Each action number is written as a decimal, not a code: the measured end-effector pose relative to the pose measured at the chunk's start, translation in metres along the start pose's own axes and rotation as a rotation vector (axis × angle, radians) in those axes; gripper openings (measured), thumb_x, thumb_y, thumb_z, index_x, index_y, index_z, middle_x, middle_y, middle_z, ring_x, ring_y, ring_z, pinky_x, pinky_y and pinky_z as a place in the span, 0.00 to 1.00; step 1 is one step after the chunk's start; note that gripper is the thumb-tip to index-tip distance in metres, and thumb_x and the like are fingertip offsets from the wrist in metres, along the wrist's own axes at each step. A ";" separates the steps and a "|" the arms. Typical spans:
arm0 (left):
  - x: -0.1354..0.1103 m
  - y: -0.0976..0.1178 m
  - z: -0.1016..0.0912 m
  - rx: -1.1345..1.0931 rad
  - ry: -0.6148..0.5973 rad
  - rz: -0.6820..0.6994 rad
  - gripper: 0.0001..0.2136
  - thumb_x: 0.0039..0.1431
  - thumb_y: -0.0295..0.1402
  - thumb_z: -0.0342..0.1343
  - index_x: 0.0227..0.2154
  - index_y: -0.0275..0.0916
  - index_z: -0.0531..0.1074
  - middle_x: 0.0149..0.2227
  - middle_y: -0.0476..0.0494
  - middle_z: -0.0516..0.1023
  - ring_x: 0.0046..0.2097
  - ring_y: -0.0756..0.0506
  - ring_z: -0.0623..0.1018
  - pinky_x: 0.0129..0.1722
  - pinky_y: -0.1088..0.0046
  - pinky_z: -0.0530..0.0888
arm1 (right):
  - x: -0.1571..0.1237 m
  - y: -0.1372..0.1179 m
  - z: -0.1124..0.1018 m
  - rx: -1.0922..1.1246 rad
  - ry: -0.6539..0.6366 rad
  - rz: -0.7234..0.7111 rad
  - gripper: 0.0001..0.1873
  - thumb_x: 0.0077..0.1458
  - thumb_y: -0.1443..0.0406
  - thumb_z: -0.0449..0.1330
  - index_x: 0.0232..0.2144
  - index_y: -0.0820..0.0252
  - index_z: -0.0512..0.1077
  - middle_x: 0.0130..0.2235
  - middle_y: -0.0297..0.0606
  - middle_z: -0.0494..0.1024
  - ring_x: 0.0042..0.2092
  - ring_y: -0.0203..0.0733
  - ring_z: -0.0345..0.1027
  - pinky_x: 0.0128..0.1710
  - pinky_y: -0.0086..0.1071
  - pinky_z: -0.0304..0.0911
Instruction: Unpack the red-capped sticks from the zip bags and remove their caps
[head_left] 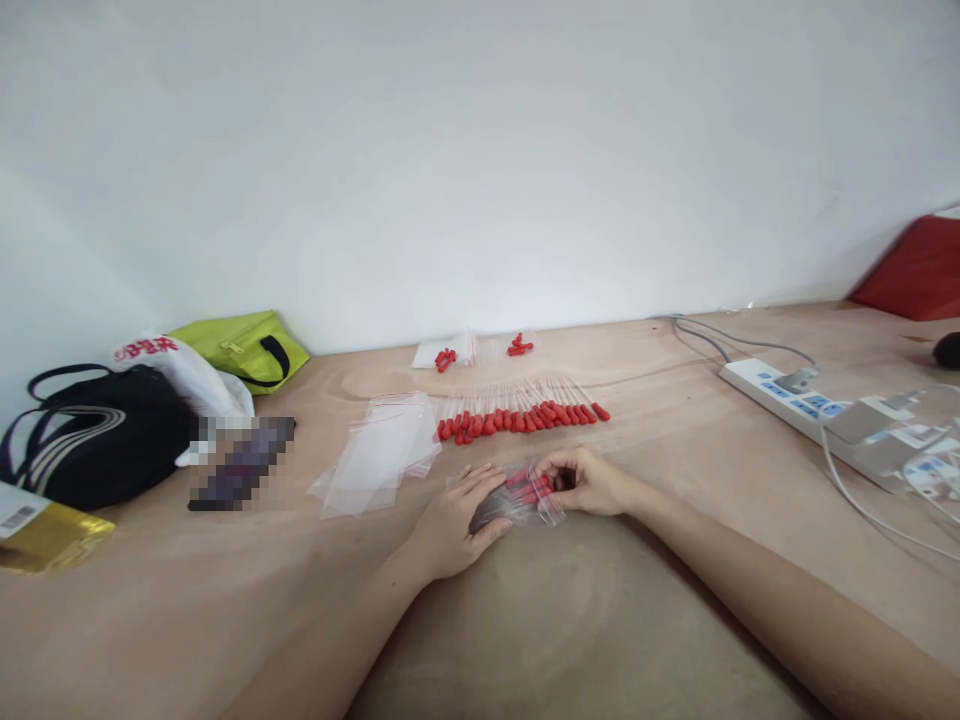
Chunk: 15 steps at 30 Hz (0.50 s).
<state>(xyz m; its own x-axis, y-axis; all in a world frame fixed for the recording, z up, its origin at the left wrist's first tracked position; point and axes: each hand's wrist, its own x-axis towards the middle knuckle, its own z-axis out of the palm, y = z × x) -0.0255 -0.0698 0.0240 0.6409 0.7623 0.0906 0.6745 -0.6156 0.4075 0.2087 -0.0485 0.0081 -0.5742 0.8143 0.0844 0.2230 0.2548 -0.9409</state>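
A clear zip-lock bag (517,500) holding several thin sticks with red ends lies on the table before me. My left hand (459,520) rests over the bag's left part, its fingers along the far side and its thumb along the near side. At the bag's right end, beside the red tips, my right hand (581,482) pinches the plastic edge. Just beyond my hands runs a row of pale sticks with red ends (525,418), the red ends towards me. Flat clear zip-lock bags (375,460) overlap in a pile to the left of that row.
Small clusters of red pieces (445,360) lie on clear bags near the wall. On the right, a white power strip (780,395) carries plugs and cables. A black bag (112,435), a white plastic bag (169,375) and a lime-green pouch (244,345) stand on the left.
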 end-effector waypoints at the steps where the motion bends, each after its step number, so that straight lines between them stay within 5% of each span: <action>1: 0.000 0.000 0.000 0.001 -0.002 -0.003 0.22 0.56 0.40 0.48 0.53 0.41 0.58 0.56 0.43 0.63 0.59 0.44 0.60 0.58 0.57 0.56 | 0.000 0.000 -0.001 0.015 0.014 0.006 0.17 0.39 0.57 0.65 0.30 0.62 0.69 0.21 0.25 0.62 0.23 0.27 0.53 0.23 0.23 0.53; 8: -0.001 0.000 -0.002 -0.004 -0.024 -0.017 0.23 0.56 0.41 0.48 0.53 0.40 0.57 0.56 0.43 0.62 0.59 0.44 0.59 0.59 0.57 0.54 | -0.012 0.001 -0.021 0.339 0.093 0.313 0.23 0.35 0.58 0.67 0.33 0.62 0.68 0.27 0.32 0.73 0.26 0.30 0.66 0.24 0.25 0.62; 15: -0.003 -0.001 -0.003 -0.006 -0.015 -0.023 0.22 0.56 0.41 0.48 0.53 0.40 0.58 0.57 0.42 0.62 0.59 0.44 0.58 0.59 0.57 0.55 | -0.043 0.009 -0.069 0.313 0.359 0.277 0.22 0.40 0.54 0.64 0.35 0.62 0.70 0.30 0.39 0.76 0.26 0.33 0.68 0.25 0.28 0.65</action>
<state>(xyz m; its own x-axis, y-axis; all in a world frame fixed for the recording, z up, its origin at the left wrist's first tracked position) -0.0291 -0.0705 0.0263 0.6307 0.7731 0.0673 0.6870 -0.5966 0.4150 0.2904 -0.0454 0.0184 -0.2107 0.9695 -0.1253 0.0513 -0.1171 -0.9918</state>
